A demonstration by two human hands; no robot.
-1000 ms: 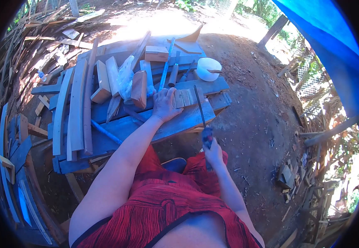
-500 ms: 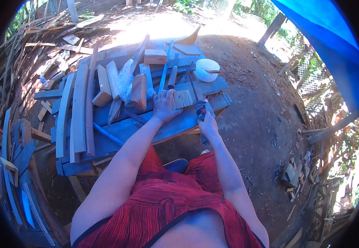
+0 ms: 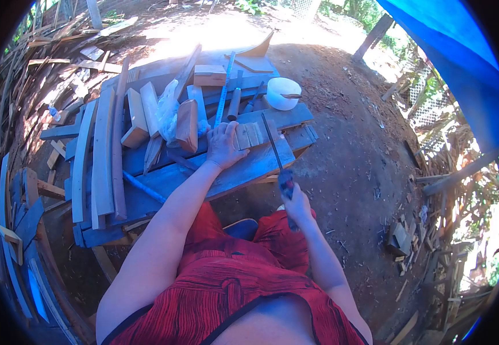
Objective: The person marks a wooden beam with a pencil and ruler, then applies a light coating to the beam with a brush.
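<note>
My left hand point(image 3: 224, 145) presses on a small wooden block point(image 3: 251, 135) at the front right part of the wooden bench point(image 3: 226, 178), its fingers against the block's left end. Thin grooves or joints run across the block. My right hand point(image 3: 298, 206) is wrapped round the dark handle of a handsaw point(image 3: 273, 144). The saw's narrow blade points up and away, lying by the right part of the block. Behind the block are a dark-handled tool point(image 3: 234, 104) and a blue measuring strip point(image 3: 224, 89).
A white bowl point(image 3: 284, 93) with a stick across it stands at the bench's back right. Wood blocks point(image 3: 187, 125), a clear plastic bag point(image 3: 168, 112) and long boards point(image 3: 104, 155) cover the left side. Scrap wood point(image 3: 399, 238) lies on the ground at right.
My right hand has pulled back toward my body with the saw, so more of its blade shows. My left hand stays on the block. The whole view has shifted slightly.
</note>
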